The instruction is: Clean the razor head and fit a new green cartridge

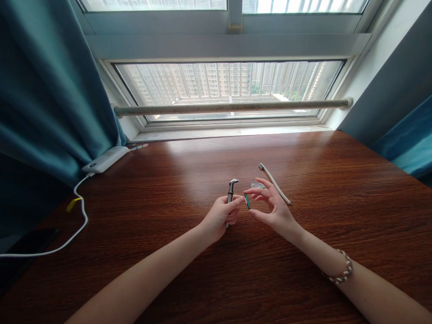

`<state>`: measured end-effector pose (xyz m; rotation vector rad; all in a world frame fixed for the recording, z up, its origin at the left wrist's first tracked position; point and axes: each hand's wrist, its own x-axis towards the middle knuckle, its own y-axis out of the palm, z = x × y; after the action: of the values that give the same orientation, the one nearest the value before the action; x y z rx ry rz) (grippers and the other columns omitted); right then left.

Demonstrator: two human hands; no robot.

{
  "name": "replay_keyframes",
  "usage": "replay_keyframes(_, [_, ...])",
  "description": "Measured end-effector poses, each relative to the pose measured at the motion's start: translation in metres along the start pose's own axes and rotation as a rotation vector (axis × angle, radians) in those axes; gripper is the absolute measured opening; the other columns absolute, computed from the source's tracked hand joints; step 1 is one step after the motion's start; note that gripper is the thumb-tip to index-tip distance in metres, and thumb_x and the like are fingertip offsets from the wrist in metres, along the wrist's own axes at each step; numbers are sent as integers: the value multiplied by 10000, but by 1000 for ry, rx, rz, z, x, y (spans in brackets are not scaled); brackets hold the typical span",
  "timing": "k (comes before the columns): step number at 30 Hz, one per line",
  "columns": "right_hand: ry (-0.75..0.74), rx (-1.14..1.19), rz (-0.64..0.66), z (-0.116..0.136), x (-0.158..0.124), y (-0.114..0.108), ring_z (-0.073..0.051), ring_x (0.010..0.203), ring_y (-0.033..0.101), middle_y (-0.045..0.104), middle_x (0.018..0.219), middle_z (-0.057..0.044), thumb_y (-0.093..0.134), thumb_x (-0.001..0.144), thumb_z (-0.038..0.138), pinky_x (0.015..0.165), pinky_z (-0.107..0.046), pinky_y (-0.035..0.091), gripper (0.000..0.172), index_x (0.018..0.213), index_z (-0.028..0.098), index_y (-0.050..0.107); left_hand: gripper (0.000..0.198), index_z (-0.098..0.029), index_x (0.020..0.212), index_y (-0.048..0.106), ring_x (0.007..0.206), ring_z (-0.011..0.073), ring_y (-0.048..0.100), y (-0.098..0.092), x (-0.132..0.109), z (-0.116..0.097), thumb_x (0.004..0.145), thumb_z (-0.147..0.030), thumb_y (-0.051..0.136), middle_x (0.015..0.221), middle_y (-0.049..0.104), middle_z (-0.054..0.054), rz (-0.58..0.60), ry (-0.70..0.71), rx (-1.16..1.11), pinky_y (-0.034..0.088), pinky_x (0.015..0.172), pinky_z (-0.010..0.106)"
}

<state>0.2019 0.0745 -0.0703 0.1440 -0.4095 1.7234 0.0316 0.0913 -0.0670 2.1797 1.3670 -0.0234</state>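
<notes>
My left hand is closed around a razor, held upright. It has a dark handle and a bent, silvery head that points right. Between the thumb and a fingertip of my right hand a short, thin green strip is pinched by its ends; I cannot make out its exact kind. The strip's upper end is close to my left fingertips. Just behind my right fingers lies a small clear plastic piece, partly hidden. A white toothbrush with a grey head rests on the table beyond my right hand.
The brown wooden table runs up to a window with a metal rail. At the left a white power bank lies by the curtain, its white cable trailing down. A dark flat object lies at the left edge.
</notes>
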Motion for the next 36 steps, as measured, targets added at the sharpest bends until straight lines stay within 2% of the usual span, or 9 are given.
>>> replay_keyframes(8, [-77,-72,23,5,0,2,-194,967,518,560,1084,-47,636,693,137,867,-359,397,695,1273,261,275,230,-137,791,511,385,18,177,1,-1,-1,726,-329,620,455,266,-94,27,-6,8,106,383,184])
replay_keyframes(12, [-133,-218,-11,2,1,-1,-188,936,515,556,1073,-46,627,678,131,860,-362,404,716,1282,244,260,253,-134,832,527,383,11,192,1,0,-1,731,-351,609,498,322,-79,-2,18,25,106,377,181])
replay_keyframes(16, [-66,-408,56,-8,3,-7,-179,885,514,568,1035,-31,636,664,141,829,-358,422,732,1285,252,264,331,-150,888,526,372,10,200,-1,3,-2,764,-457,526,538,335,-73,-104,99,-24,111,363,175])
replay_keyframes(20, [14,-454,182,-21,3,-9,-169,894,521,586,1003,-21,657,657,140,832,-340,433,754,1291,252,264,357,-153,789,501,375,16,219,-4,5,-3,793,-505,444,527,308,-69,-88,110,-106,122,359,167])
replay_keyframes(27, [21,-504,215,-23,7,-14,-164,854,538,609,1019,-15,726,620,236,806,-317,443,789,1283,252,298,302,-183,752,411,366,10,222,-1,5,-3,808,-478,442,568,343,-68,-144,125,-116,114,354,148])
replay_keyframes(28, [25,-524,185,-21,9,-17,-163,838,544,614,1007,-17,720,632,274,792,-311,446,741,1261,246,329,290,-183,745,404,368,10,224,-1,4,-3,812,-462,447,570,344,-68,-131,139,-96,117,355,148])
replay_keyframes(30, [68,-624,54,-17,15,-27,-164,798,557,625,947,-23,656,702,337,756,-302,446,524,1162,225,430,265,-184,742,403,375,15,226,-1,3,-3,821,-433,450,562,336,-69,-84,155,-55,136,360,149])
replay_keyframes(33, [207,-978,-157,-14,21,-47,-211,835,555,616,873,-61,537,785,309,734,-328,420,190,929,185,531,242,-187,766,427,383,25,217,0,2,-3,833,-419,435,535,305,-72,-19,152,-15,162,367,156])
replay_keyframes(36, [408,-1232,-107,-18,24,-61,-266,817,561,604,870,-113,512,754,246,635,-330,401,134,855,158,526,244,-188,796,455,390,33,207,2,2,-2,832,-427,429,523,280,-74,-11,151,37,167,370,163])
